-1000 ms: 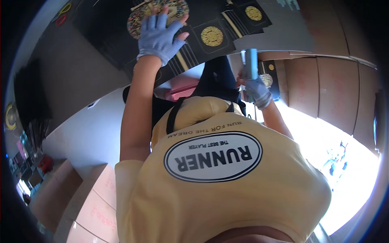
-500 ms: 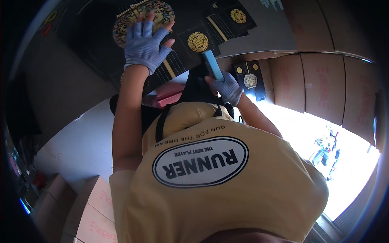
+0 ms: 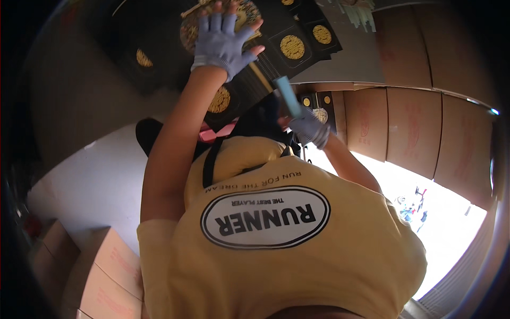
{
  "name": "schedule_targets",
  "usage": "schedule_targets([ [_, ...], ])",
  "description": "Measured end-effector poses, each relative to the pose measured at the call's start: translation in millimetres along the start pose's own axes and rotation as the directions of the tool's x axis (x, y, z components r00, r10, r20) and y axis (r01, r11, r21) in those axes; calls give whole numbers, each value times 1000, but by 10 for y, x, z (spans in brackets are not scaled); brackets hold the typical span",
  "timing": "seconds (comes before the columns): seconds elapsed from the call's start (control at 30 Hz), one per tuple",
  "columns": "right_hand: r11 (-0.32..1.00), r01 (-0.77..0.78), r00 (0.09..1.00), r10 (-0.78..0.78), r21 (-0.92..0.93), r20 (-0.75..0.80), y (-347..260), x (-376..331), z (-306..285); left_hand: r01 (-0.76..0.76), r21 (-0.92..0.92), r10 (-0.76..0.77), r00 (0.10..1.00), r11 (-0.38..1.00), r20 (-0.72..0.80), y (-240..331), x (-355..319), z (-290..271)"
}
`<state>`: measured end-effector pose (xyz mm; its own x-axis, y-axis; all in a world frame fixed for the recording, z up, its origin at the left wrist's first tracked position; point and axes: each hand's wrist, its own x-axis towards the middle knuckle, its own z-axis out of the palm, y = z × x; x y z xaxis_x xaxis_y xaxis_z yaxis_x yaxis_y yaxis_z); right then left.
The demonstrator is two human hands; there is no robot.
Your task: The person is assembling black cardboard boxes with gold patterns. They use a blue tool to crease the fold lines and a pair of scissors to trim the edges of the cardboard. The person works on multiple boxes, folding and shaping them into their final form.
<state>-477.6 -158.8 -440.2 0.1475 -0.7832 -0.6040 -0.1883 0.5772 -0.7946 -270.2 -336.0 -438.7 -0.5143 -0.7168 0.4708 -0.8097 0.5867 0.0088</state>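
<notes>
My left hand [image 3: 220, 48], in a grey-blue glove with bare fingertips, lies flat with fingers spread on a black printed sheet [image 3: 241, 87]. Partly under its fingers is a large round multicoloured medallion [image 3: 248, 15] with gold in it. Smaller gold medallions [image 3: 292, 47] and a gold strip [image 3: 260, 77] decorate the sheet. My right hand [image 3: 309, 128], gloved alike, is closed around the lower end of a light blue flat bar [image 3: 288, 95]. The bar's upper end points up beside the sheet's near edge; it is slightly blurred.
Brown cardboard boxes [image 3: 413, 125] line the right side; more cartons [image 3: 109, 276] stand at lower left. A black item with gold medallions [image 3: 321, 114] rests beyond my right hand. Something pink [image 3: 226, 131] shows by my lap. Pale strips [image 3: 361, 13] hang over the grey table's far edge.
The black sheet appears shifted right and turned, with my left hand still flat on it; another gold medallion now shows by my left wrist. My right hand and the blue bar sit slightly lower.
</notes>
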Motion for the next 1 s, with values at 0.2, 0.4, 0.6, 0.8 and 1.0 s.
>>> schedule_targets([
  [0.2,930,36,998,-13,-367,66,-360,-75,744,88,-204,-47,979,975,198,-15,26,-252],
  [0.4,876,-50,993,94,-480,68,-429,-9,848,140,-196,-86,962,971,258,-8,67,-277],
  [0.6,829,-113,988,152,-548,25,-391,86,742,175,-208,-133,970,962,204,25,142,-222],
  [0.8,977,106,992,-90,186,-93,119,-253,374,336,-164,-332,942,927,51,19,195,-110],
  [1.0,723,65,998,-49,687,-44,-286,-120,602,532,10,-532,845,847,59,173,330,7],
])
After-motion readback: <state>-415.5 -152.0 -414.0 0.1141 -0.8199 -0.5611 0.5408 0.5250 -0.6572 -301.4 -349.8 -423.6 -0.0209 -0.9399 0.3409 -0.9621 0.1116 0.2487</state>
